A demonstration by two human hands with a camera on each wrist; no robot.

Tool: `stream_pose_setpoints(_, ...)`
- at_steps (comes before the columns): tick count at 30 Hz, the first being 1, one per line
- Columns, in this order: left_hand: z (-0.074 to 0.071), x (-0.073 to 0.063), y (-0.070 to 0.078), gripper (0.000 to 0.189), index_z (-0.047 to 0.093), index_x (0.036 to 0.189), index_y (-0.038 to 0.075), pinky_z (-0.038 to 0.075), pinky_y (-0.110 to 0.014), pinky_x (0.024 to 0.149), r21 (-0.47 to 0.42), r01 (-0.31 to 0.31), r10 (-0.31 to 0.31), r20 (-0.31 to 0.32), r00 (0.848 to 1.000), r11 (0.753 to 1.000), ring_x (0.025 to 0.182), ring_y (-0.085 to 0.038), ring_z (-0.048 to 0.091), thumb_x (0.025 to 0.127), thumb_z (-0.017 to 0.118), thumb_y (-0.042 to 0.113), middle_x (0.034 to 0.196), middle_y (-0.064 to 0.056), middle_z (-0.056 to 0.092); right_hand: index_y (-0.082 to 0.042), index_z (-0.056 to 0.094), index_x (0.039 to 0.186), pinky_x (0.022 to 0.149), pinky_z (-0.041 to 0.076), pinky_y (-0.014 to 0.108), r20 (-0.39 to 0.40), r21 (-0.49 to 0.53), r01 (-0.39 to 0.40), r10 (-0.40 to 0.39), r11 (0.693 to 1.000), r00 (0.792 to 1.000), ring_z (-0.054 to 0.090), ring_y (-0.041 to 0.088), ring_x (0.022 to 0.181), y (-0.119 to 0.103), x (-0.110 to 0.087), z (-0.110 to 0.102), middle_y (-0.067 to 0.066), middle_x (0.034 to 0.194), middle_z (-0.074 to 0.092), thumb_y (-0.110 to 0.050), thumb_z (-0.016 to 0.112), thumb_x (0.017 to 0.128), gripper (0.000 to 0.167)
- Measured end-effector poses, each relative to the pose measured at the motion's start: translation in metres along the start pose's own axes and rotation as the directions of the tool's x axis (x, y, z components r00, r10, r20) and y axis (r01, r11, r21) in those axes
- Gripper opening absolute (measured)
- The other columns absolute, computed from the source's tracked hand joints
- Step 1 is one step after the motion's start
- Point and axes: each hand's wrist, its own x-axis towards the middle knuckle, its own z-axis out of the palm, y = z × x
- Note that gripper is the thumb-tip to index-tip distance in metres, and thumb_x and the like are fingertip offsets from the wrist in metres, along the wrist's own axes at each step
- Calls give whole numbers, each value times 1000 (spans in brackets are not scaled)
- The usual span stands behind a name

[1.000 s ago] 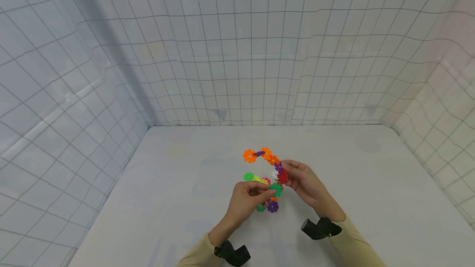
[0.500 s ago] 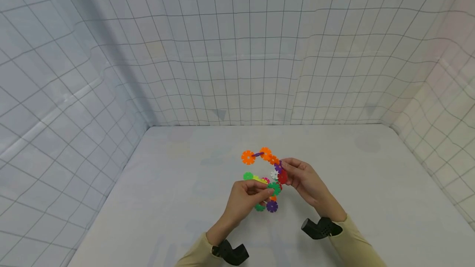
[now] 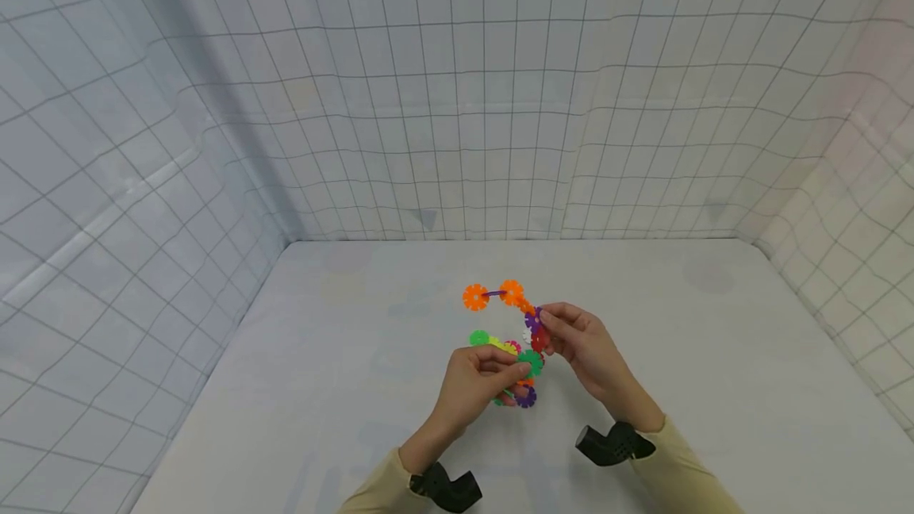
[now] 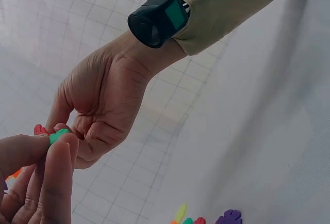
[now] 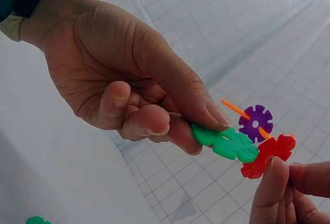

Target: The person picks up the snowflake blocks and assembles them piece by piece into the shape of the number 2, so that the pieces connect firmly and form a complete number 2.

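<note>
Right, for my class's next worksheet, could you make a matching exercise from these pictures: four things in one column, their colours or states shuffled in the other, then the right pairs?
Column one
1. Left hand
2. Sleeves
3. Right hand
4. Leftmost orange disc in the head view

Column two
A. Pinches a red disc
B. Linked to a purple piece
C. Pinches a green disc
D. Pale yellow

Pairs: 1-C, 2-D, 3-A, 4-B

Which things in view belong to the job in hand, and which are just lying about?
In the job:
green flower-shaped disc, in the grip of the left hand
red flower-shaped disc, in the grip of the right hand
orange-and-purple disc chain

Apparently lying about:
lower purple disc
lime-green disc
yellow disc
white disc
</note>
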Motion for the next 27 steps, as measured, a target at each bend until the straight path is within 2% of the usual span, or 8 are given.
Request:
stream_pose_setpoints(3, -1, 1, -1, 24, 69, 91, -2, 55, -30, 53, 13, -5, 5, -6, 1000, 1000, 69, -37, 68, 83, 76, 19, 79, -17, 70, 1, 59, 106, 69, 51, 23, -48, -33, 31, -33, 999, 998, 56, 13, 68, 0, -1, 3, 3, 82, 63, -18, 60, 95, 22)
stream_pose_setpoints(5, -1, 2, -1, 21, 69, 92, -3, 55, -30, 53, 18, 0, 0, -8, 1000, 1000, 67, -32, 69, 84, 74, 16, 77, -13, 70, 3, 58, 107, 71, 52, 24, -72, -50, 45, -48, 998, 996, 56, 13, 68, 0, -1, 5, 3, 82, 63, -17, 60, 95, 23)
stream_pose_setpoints(8, 0, 1, 1, 21, 68, 92, -3, 55, -29, 52, 9, -8, 8, -9, 1000, 1000, 65, -28, 69, 85, 73, 16, 78, -16, 70, 5, 58, 107, 72, 53, 26, -82, -65, 71, -76, 995, 994, 58, 13, 67, 1, -2, 7, 4, 80, 62, -16, 61, 95, 24)
stream_pose_setpoints(13, -1, 3, -2, 28, 68, 92, -3, 56, -37, 54, 8, -17, 17, -27, 999, 1000, 69, -45, 65, 84, 75, 22, 81, -24, 68, 9, 55, 107, 69, 54, 28, -66, -101, 126, -134, 987, 989, 60, 15, 68, 4, -3, 8, 8, 78, 61, -14, 61, 94, 27)
stream_pose_setpoints(15, 0, 3, -2, 27, 67, 92, -5, 56, -42, 55, 3, -16, 16, -36, 999, 1000, 70, -48, 64, 84, 75, 20, 79, -24, 68, 10, 55, 106, 67, 55, 28, -63, -136, 152, -161, 979, 985, 60, 17, 67, 4, -4, 8, 10, 78, 61, -13, 61, 94, 27)
stream_pose_setpoints(17, 0, 3, -3, 27, 67, 92, -6, 56, -43, 56, -12, -23, 23, -37, 999, 1000, 68, -41, 66, 84, 74, 18, 79, -26, 67, 10, 54, 104, 63, 55, 28, -45, -186, 190, -202, 964, 978, 60, 18, 66, 4, -4, 8, 14, 78, 61, -12, 61, 94, 25)
stream_pose_setpoints(21, 1, 2, -5, 26, 65, 90, -9, 56, -34, 54, -51, -46, 44, -45, 998, 998, 61, -24, 68, 85, 73, 15, 78, -28, 66, 9, 51, 100, 58, 55, 30, 32, -271, 300, -303, 915, 952, 60, 21, 62, 4, -4, 8, 21, 77, 59, -7, 58, 95, 18)
stream_pose_setpoints(27, 6, -2, -7, 23, 61, 87, -11, 56, -36, 55, -90, -76, 69, -80, 994, 993, 57, -17, 66, 86, 71, 10, 76, -32, 63, 8, 48, 96, 54, 52, 29, 116, -284, 416, -399, 864, 909, 55, 27, 58, 2, -6, 9, 21, 75, 57, 0, 54, 95, 10)
